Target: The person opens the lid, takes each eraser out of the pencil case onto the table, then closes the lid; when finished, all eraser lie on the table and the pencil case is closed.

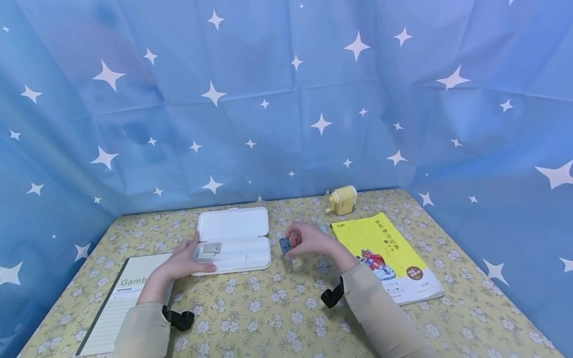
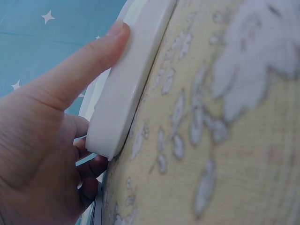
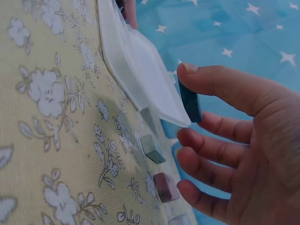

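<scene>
A white pencil case (image 1: 257, 254) lies with its lid (image 1: 234, 222) folded back on the flowered cloth. My left hand (image 1: 182, 258) grips its left end, thumb along the front wall and fingers around the end in the left wrist view. A small grey rectangular piece (image 1: 212, 248) sits inside the case at the left. Just right of the case, my right hand (image 1: 309, 239) pinches a small dark blue block (image 1: 285, 245), eraser-like, between thumb and index finger. In the right wrist view the block is above the cloth, other fingers loosely curled.
Below the right hand stand a pale green block (image 3: 153, 149) and a dark red one (image 3: 166, 187). A yellow book (image 1: 371, 238) lies right, with a yellow crank pencil sharpener (image 1: 343, 200) behind it. A notebook (image 1: 121, 303) lies under the left forearm. A starry blue curtain (image 1: 286, 124) borders the table.
</scene>
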Available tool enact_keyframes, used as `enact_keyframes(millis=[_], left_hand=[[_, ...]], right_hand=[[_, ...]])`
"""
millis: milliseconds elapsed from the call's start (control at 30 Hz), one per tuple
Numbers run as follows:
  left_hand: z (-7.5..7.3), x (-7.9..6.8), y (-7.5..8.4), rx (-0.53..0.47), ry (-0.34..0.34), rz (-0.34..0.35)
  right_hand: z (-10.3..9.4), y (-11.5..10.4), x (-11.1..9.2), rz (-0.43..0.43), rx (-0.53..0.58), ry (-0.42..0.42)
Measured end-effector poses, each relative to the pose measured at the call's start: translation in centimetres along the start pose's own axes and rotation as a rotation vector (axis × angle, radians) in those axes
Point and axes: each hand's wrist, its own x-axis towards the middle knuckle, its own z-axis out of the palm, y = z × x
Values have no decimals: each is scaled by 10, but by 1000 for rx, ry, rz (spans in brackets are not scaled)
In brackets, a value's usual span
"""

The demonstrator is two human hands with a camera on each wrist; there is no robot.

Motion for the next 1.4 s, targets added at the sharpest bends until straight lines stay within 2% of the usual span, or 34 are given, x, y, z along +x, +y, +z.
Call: enact_keyframes(millis=[633,867,1133,1400], left_hand=[[-4,-6,-3,7,11,20],[-3,-5,-1,10,22,24],[-2,-2,0,-9,17,10],[0,0,-1,-21,13,6]], right_hand=[[12,10,7,68,-62,-76],[14,12,6,50,-86,-84],[15,14,6,75,-130,-83],[18,20,6,67,-119,-81]])
